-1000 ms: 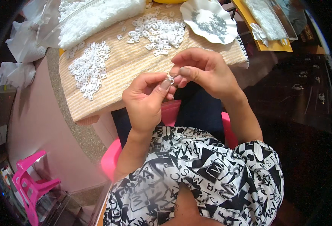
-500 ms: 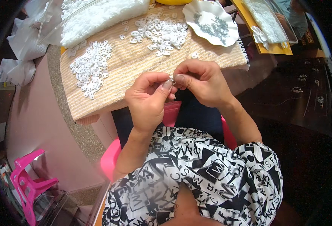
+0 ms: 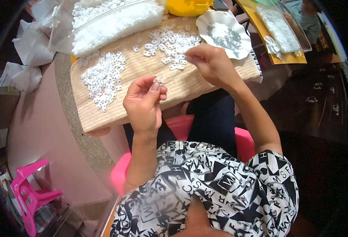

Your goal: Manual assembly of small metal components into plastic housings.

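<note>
My left hand (image 3: 143, 104) is closed in a pinch above the near edge of the cloth-covered table (image 3: 142, 65). Between its thumb and forefinger sits a small white plastic piece (image 3: 157, 80), mostly covered by the fingers. Farther right, my right hand (image 3: 215, 66) reaches over the table with fingertips pressed together beside a pile of white plastic pieces (image 3: 170, 41). Whatever those fingertips hold, if anything, is too small to make out. A second pile of white two-holed pieces (image 3: 105, 75) lies to the left. Small grey parts (image 3: 227, 39) lie on a white wavy-rimmed plate (image 3: 243, 49) at the far right.
A clear bin (image 3: 61, 39) heaped with white pieces stands at the back left, near a yellow container (image 3: 188, 8). Another clear tray (image 3: 302, 43) rests on a yellow board at right. White plastic bags (image 3: 30, 43) and a pink stool (image 3: 31, 193) are at left.
My hands have separated. The right hand has moved up and away toward the pile, while the left stays near the table edge, slightly lower and to the left, with its piece.
</note>
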A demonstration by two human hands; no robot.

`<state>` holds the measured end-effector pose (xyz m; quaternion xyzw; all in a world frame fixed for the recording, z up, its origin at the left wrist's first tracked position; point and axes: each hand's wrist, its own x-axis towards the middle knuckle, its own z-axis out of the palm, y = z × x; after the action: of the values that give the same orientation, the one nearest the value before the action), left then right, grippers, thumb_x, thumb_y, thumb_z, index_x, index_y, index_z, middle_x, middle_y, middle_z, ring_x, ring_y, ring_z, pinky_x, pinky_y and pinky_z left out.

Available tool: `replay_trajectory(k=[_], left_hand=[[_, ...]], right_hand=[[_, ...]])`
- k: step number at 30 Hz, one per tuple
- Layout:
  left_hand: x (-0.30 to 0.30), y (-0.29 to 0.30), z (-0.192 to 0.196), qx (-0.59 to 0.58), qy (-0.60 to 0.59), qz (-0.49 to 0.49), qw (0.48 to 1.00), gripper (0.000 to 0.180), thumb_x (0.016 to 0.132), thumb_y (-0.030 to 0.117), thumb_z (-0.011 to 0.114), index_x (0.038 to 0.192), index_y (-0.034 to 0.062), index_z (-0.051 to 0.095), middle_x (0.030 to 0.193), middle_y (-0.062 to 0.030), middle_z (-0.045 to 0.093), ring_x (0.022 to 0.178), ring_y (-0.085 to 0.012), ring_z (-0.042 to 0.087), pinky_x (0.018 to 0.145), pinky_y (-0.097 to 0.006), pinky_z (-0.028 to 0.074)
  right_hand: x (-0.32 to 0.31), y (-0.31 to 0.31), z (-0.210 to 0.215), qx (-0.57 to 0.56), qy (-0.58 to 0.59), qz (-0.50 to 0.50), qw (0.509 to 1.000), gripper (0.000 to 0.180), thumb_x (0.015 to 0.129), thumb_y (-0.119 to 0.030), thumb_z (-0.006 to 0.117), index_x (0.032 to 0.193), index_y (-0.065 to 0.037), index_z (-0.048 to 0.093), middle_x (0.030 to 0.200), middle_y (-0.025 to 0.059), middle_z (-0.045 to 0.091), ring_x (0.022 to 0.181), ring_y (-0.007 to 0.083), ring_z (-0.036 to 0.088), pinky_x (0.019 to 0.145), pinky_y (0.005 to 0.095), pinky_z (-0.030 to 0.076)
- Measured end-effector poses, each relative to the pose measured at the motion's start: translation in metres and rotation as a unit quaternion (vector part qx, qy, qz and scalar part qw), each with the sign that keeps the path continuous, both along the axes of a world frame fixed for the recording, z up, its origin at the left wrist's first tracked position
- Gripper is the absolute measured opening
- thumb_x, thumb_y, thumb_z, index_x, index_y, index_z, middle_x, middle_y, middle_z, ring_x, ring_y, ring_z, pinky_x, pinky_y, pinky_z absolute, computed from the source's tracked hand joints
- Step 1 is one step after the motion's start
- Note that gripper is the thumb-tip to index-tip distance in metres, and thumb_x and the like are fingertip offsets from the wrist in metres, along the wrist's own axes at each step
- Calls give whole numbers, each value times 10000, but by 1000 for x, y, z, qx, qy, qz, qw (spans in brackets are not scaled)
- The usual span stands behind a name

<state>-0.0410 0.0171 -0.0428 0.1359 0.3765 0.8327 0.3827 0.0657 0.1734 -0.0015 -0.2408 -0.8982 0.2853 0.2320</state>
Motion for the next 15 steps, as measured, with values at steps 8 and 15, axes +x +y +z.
replay_trajectory(k=[8,15], left_hand=[[-6,-3,3,6,-19,10,1000,127,785,-51,536,911,-34,531,764,-82,562,642,-151,557,559,-231,449],[-6,-3,2,17,-17,0,1000,120,782,-49,544,901,-28,539,759,-79,564,640,-144,558,547,-229,451]], right_hand=[[-72,20,-32,164,-115,-31,979,189,688,-194,619,720,-8,604,731,196,550,718,353,549,682,409,444],[-54,17,-18,69,-30,28,997,99,703,-88,575,735,1,547,737,160,546,756,319,537,674,378,429]])
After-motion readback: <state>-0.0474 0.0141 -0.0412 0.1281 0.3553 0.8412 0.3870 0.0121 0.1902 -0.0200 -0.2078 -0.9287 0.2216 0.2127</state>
